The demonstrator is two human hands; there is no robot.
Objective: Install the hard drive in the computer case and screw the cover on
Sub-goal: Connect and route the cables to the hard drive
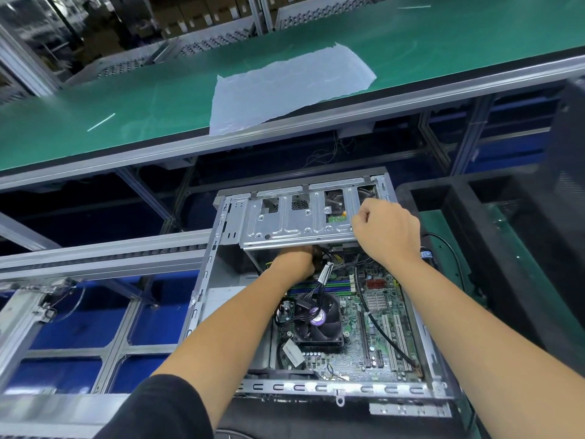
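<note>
An open computer case (202,299) lies flat before me, its motherboard (376,331) and black CPU fan (318,321) exposed. At its far end sits a silver drive cage (285,226). Through the cage's right cut-outs the hard drive (335,205) shows, with a green board edge. My left hand (296,261) reaches under the cage's near edge, fingers hidden there among the cables. My right hand (387,229) rests in a fist on the cage's right end, gripping its edge. The case cover is not clearly in view.
A green conveyor belt (126,99) runs across the back with a translucent plastic sheet (285,90) lying on it. Aluminium frame rails (95,258) stand to the left of the case. A green mat (443,248) and a dark frame (474,217) lie to the right.
</note>
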